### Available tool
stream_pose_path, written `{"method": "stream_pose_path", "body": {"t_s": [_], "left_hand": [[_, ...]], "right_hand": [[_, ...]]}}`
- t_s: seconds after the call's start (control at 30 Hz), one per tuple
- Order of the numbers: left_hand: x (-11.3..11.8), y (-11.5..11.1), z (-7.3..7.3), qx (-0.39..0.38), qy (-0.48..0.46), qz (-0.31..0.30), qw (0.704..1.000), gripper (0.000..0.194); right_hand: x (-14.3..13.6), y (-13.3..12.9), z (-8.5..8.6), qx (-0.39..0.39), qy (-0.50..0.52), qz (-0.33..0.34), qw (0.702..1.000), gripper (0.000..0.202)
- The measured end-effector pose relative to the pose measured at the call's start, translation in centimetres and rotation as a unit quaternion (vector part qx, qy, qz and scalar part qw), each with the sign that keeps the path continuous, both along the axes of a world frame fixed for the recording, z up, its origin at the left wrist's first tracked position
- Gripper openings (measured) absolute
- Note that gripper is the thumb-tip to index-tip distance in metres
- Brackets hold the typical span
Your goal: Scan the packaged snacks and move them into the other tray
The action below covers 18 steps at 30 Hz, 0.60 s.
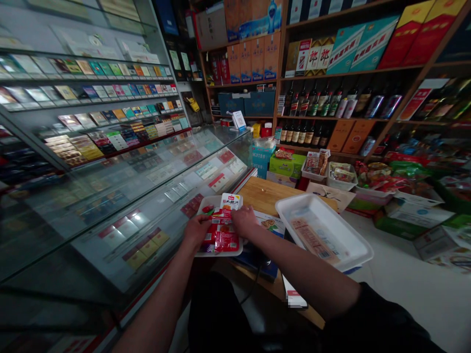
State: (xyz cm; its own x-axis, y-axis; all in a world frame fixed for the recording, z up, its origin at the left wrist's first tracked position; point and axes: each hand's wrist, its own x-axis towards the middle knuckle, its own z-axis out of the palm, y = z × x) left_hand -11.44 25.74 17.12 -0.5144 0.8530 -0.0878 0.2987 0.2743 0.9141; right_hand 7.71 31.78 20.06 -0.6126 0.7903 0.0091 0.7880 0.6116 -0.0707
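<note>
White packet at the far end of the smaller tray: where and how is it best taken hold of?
Probably by pinching the white packet at its far edge, coming from the right. It looks flat and shows its printed face, and its far end lies by the far rim of the smaller tray; its near end meets the red packets and the right hand.

My right sleeve (382, 314) is black fabric and ends near the elbow. My forearms (168, 289) and hands (245, 223) are bare. Black clothing (221, 314) covers my leg, its surface detail lost in shadow
</note>
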Motion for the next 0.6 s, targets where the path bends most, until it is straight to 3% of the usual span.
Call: {"method": "stream_pose_path", "body": {"t_s": [0.3,0.4,0.6], "left_hand": [[5.6,2.5,-0.5,0.018,0.082,-0.097,0.992,0.018],[7.6,3.2,-0.8,0.023,0.102,-0.138,0.985,0.017],[10.2,4.3,-1.8,0.011,0.133,-0.155,0.979,0.017]], "right_hand": [[7.7,3.5,1.9,-0.021,-0.016,-0.027,0.999,0.025],[10.2,3.8,2.0,-0.023,-0.013,-0.048,0.998,0.025],[14.1,3.9,1.2,-0.046,-0.015,-0.084,0.995,0.026]]}}
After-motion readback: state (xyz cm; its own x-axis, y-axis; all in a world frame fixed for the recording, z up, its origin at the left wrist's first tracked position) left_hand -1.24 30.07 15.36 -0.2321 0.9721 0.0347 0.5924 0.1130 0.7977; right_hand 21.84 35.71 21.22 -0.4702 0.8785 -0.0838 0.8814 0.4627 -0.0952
